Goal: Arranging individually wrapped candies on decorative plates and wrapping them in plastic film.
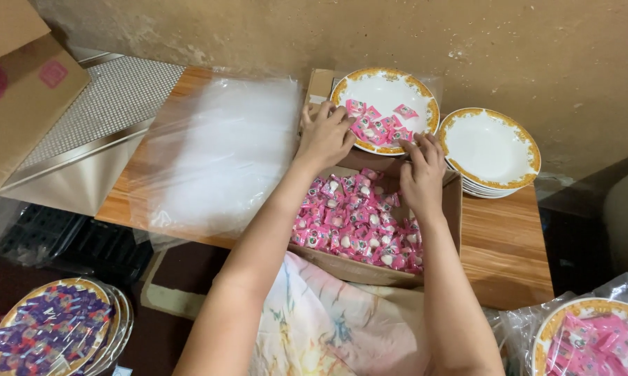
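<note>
Pink sweets (380, 129) being arranged on plate (385, 92); left hand (326, 136) and right hand (421, 167) (fingers loosely spread) pinch nothing; further spreading needs care.

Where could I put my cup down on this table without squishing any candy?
Bare wood shows right of the candy box, in front of the stacked empty plates. The clear plastic sheets cover the table's left. It is crowded around the plate with candies, where the left hand and right hand work.
</note>
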